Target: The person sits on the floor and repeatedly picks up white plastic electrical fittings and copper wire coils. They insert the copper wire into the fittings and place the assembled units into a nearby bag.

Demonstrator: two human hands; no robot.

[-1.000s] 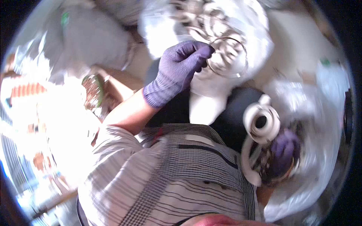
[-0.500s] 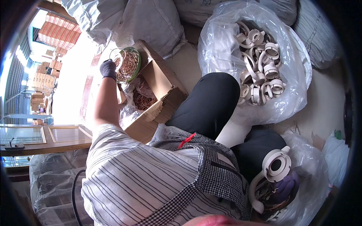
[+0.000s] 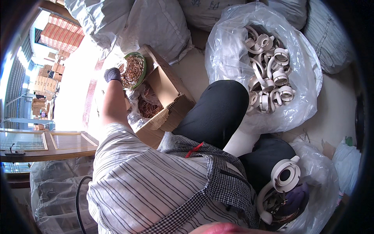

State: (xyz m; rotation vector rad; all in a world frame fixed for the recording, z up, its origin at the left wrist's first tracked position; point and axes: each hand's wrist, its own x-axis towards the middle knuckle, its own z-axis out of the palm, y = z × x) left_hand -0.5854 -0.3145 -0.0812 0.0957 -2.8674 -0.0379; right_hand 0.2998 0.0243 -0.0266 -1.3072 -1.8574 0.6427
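Note:
My left hand (image 3: 112, 74), in a purple glove, reaches far out to the left rim of a green bowl (image 3: 142, 67) heaped with copper rings (image 3: 132, 72). Its fingers curl at the rim; whether they grip anything is hidden. The bowl sits on the upper edge of an open cardboard box (image 3: 171, 102), which holds more copper rings in a plastic liner (image 3: 149, 108). My right hand (image 3: 293, 199), also in a purple glove, is low by my right knee. It grips a white plastic fitting (image 3: 286, 175) with a round collar and a curved arm.
A large clear bag (image 3: 233, 58) full of white plastic fittings (image 3: 270, 74) stands open beyond my knees. Grey sacks (image 3: 156, 23) line the back. A second clear bag (image 3: 331, 175) lies at the right, and a wooden table (image 3: 46, 150) at the left.
A second ago my left hand held a metal ring over the bag of white fittings. It has swung left to the bowl of copper rings. My right hand has stayed put.

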